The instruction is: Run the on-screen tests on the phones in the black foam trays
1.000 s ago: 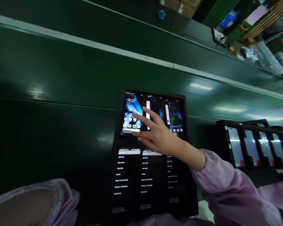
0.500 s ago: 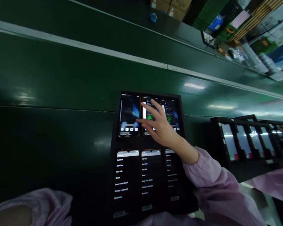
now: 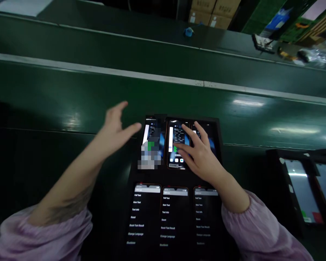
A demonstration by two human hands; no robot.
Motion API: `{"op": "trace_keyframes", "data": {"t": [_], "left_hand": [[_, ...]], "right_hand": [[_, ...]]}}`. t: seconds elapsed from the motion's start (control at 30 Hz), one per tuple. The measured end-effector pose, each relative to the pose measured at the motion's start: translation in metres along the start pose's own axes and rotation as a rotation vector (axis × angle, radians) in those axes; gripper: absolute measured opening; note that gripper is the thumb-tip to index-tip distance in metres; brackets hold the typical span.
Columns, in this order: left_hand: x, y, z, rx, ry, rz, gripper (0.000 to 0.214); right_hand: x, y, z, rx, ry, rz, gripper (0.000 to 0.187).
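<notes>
Nearest, three phones [image 3: 168, 214] show dim menu text in the black tray [image 3: 220, 145] on the green desk [image 3: 57, 105]. Beyond, the right hand [image 3: 199, 152], fingers spread, touches the middle phone [image 3: 176, 143]; the neighbouring screen is blurred. The left hand [image 3: 116, 125], previously out of view, now hovers open beside the tray.

My two bare hands, left hand [image 3: 114, 123], right hand [image 3: 202, 154], no gloves or rings, loose lilac sleeves gathered at my forearms, fabric thin and slightly crinkled
</notes>
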State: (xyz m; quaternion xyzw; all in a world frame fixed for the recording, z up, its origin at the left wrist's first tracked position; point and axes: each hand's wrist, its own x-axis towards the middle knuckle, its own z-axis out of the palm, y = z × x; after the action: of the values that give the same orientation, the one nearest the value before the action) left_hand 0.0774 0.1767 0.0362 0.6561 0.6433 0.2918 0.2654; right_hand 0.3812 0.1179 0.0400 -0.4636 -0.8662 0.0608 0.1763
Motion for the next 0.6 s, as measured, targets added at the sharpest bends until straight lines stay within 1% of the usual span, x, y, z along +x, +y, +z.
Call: {"op": "trace_keyframes", "data": {"t": [0.07, 0.1, 0.17, 0.23, 0.33, 0.4, 0.5, 0.6], "left_hand": [[0.003, -0.002, 0.025, 0.046, -0.112, -0.059, 0.098], [0.003, -0.002, 0.036, 0.072, -0.146, -0.072, 0.103], [-0.001, 0.000, 0.054, 0.112, -0.149, -0.054, 0.106], [-0.006, 0.004, 0.063, 0.144, -0.124, -0.023, 0.110], [-0.011, 0.006, 0.061, 0.124, -0.098, 0.019, 0.116], [-0.011, 0.004, 0.056, 0.059, -0.091, 0.004, 0.112], [-0.008, -0.003, 0.051, -0.001, -0.074, -0.058, 0.103], [-0.009, -0.002, 0.055, 0.065, -0.102, -0.071, 0.111]], "right_hand": [[-0.001, 0.002, 0.001, -0.012, -0.006, -0.001, 0.035], [-0.001, 0.004, 0.001, -0.016, 0.003, 0.007, 0.035], [-0.002, 0.010, 0.001, -0.022, 0.042, 0.036, 0.035], [-0.003, 0.015, 0.001, -0.026, 0.092, 0.067, 0.036], [-0.004, 0.018, 0.002, -0.030, 0.157, 0.077, 0.033], [-0.004, 0.016, 0.004, -0.026, 0.166, 0.050, 0.029], [-0.004, 0.011, 0.007, 0.003, 0.102, -0.015, 0.029], [-0.005, 0.010, 0.009, 0.012, 0.061, -0.032, 0.028]]}}
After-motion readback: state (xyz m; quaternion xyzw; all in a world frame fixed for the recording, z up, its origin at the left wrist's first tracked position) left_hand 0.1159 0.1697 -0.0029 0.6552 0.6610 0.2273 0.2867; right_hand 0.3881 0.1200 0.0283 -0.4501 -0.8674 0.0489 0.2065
